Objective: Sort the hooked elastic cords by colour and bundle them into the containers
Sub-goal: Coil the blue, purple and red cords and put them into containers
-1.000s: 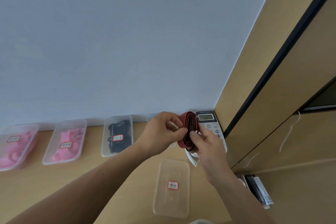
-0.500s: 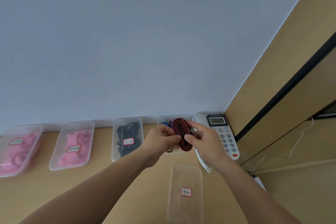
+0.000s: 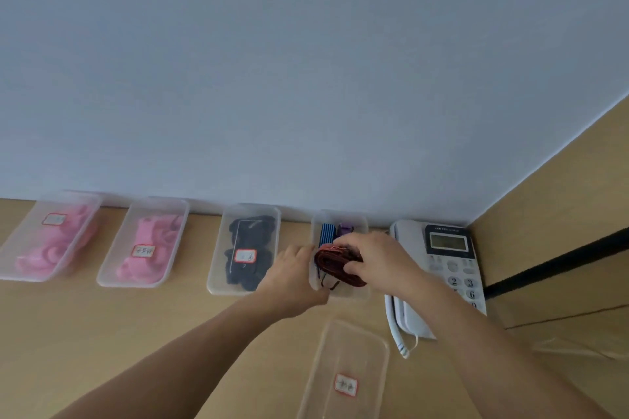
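Pressure should stay gentle: right hand pinches the red cord bundle into the far-right container; left hand touches its wall, grip unclear.

The dark red cord was wound into a flat coil and lay tilted over the near half of the fourth container, a clear tub in a row along the wall. The right hand pinched it between thumb and fingers. A black wire hook showed at its near edge. Behind it in the same tub sat a blue striped bundle and a purple bundle. The third container held black cords. The first container and second container held pink cords. A labelled near container lay apart in front of the row.
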The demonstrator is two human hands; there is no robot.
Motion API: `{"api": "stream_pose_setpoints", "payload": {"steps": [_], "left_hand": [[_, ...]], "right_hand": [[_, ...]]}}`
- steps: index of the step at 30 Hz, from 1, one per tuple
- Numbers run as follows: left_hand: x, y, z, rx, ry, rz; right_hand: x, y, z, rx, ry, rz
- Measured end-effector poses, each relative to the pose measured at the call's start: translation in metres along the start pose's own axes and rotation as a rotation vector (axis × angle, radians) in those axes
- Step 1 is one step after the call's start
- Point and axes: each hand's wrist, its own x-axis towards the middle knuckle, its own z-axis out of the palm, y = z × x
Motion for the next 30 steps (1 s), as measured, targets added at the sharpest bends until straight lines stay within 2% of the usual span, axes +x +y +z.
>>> {"api": "stream_pose_setpoints", "payload": {"steps": [3, 7, 10, 14, 19, 23, 25, 30], "left_hand": [[0.002, 0.002, 0.001, 0.072, -0.051, -0.025], [0.008, 0.003, 0.0, 0.105, -0.077, -0.042], [0.009, 0.002, 0.001, 0.106, -0.091, -0.049], [0.008, 0.0, 0.002, 0.083, -0.071, -0.036], [0.011, -0.001, 0.009, 0.211, 0.02, -0.018], [0.012, -0.004, 0.017, 0.353, 0.145, 0.117], [0.015, -0.005, 0.02, 0.383, 0.18, 0.199], [0.023, -0.003, 0.02, 0.398, 0.147, 0.207]], "right_hand": [[0.014, 0.003, 0.001, -0.157, -0.167, -0.085], [0.029, -0.003, 0.008, -0.301, -0.271, -0.152], [0.033, -0.003, 0.021, -0.32, -0.233, -0.167], [0.031, 0.007, 0.026, -0.213, -0.166, -0.147], [0.026, 0.017, 0.017, -0.066, -0.109, -0.103], [0.022, 0.024, 0.014, -0.104, -0.091, -0.071], [0.022, 0.023, 0.013, -0.028, -0.11, -0.014], [0.03, 0.019, 0.01, 0.033, -0.09, 0.074]]}}
